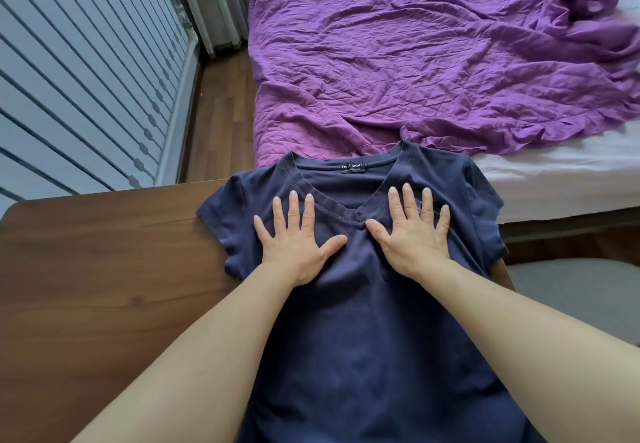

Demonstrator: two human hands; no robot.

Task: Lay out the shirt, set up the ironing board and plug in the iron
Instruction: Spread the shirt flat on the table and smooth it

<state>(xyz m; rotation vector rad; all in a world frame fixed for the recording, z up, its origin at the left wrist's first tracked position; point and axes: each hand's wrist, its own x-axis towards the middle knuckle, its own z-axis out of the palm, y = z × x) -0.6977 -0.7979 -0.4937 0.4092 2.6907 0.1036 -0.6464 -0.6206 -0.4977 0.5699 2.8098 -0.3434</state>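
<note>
A navy V-neck T-shirt [360, 321] lies face up on a brown wooden table [104, 269], its collar pointing away from me toward the bed. My left hand [294, 238] rests flat on the shirt's chest left of the neckline, fingers spread. My right hand [412, 234] presses flat on the chest to the right of the neckline, fingers also spread, over a faint printed emblem. Neither hand grips the fabric. No iron or ironing board is in view.
A bed with a white sheet [554, 179] and a crumpled purple cover [415, 54] stands just beyond the table. White slatted panels [79, 71] line the left side. A strip of wooden floor [221, 110] runs between them and the bed.
</note>
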